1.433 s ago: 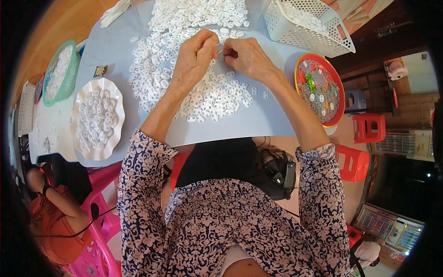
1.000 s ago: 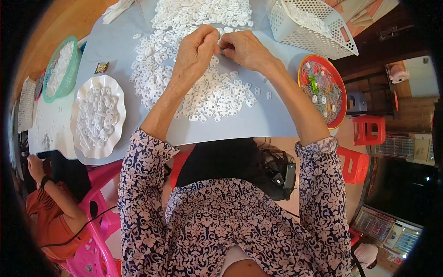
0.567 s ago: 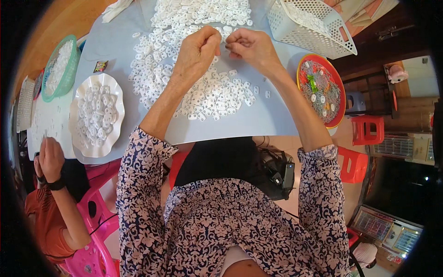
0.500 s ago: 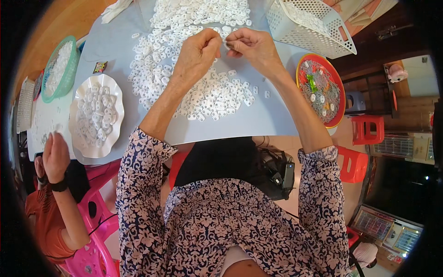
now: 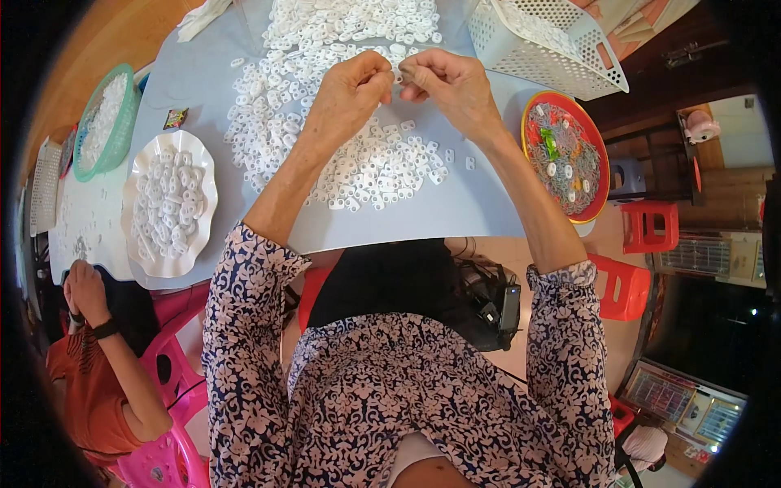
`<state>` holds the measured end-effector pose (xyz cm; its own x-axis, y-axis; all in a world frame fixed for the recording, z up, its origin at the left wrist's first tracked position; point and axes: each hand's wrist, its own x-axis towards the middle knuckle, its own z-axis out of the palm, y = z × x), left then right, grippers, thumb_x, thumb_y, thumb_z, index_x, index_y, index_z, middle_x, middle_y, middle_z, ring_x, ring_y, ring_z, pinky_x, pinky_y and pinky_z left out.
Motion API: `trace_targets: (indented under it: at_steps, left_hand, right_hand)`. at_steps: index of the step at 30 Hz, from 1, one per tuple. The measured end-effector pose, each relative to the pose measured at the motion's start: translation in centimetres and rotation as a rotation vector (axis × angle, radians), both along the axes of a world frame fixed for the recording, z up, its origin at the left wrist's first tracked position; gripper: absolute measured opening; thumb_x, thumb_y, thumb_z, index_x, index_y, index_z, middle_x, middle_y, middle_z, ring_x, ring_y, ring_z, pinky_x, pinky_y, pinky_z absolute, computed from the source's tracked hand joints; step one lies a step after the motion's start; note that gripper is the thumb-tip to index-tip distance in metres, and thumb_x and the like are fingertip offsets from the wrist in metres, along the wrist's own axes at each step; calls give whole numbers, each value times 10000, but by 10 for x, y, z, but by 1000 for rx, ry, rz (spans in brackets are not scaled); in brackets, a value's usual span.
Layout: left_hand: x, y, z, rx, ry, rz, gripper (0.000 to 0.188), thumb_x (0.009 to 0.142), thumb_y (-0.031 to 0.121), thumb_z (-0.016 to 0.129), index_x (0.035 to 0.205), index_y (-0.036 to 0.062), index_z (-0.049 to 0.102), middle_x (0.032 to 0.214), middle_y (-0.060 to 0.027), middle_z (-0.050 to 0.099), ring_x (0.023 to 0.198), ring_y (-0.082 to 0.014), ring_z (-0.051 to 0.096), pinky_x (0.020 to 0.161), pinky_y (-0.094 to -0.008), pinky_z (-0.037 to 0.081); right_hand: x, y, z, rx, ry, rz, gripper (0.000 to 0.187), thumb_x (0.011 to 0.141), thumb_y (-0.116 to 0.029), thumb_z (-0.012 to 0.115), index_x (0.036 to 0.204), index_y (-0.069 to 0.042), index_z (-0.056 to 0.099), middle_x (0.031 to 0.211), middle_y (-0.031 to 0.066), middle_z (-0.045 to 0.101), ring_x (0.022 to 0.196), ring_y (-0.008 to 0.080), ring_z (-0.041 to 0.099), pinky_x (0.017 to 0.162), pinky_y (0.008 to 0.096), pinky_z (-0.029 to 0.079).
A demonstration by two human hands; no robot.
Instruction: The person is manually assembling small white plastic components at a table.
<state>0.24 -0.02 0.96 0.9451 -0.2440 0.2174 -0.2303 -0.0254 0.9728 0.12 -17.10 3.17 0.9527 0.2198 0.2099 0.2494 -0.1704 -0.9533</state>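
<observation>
My left hand (image 5: 351, 96) and my right hand (image 5: 452, 91) are raised over the table, their fingertips close together in a pinch. Between them, at the right fingertips, is a small white plastic piece (image 5: 398, 75), partly hidden by the fingers. What the left fingers pinch is too small to make out. Under and around both hands spreads a heap of small white oval plastic pieces (image 5: 378, 172), many with dark holes. To the right stands a red round tray (image 5: 604, 175) with a yellow rim, holding thin grey parts, a green item and a few white pieces.
A white scalloped dish (image 5: 146, 260) of white pieces stands left, near a small wrapped packet (image 5: 176, 119). Beyond are a green basket (image 5: 128, 122) and a white perforated basket (image 5: 521, 65). A co-worker's hands (image 5: 85, 293) are at the left table edge; red stools (image 5: 622, 289) stand right.
My hands stay nearly in place, with the right fingers and wrist slightly shifted. At the left, the co-worker's raised hand has come down and met the other hand.
</observation>
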Motion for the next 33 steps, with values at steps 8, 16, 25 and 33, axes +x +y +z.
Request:
trace_targets:
  at_steps: [8,16,25,33]
  left_hand:
    - [0,-1,0,-84,58,-95,168,882,153,525,864,9,610,702,-32,621,639,-74,534,607,-225,433]
    - [0,0,-2,-144,57,-91,164,884,143,516,842,13,606,683,-22,601,660,-77,530,637,-232,440]
    - [-5,-3,2,-97,74,-84,154,879,143,518,844,16,599,678,-12,588,659,-77,511,648,-232,434]
    - [-4,-1,3,-75,74,-71,150,913,136,497,889,18,585,709,-8,566,680,-80,495,653,-227,401]
  right_hand:
    - [-3,0,1,-113,1,-39,152,883,-153,623,883,-5,657,699,8,602,581,50,502,513,195,401]
    - [7,-58,2,-585,-138,-178,147,795,-140,614,814,-5,668,618,87,629,536,156,580,546,297,471]
    - [-7,-53,-8,-890,-282,-22,107,766,-97,618,819,-12,655,722,142,641,622,274,608,595,356,482]
    - [-7,-58,-6,-837,-311,-28,80,762,-63,596,779,12,620,682,127,634,616,226,632,580,323,490]
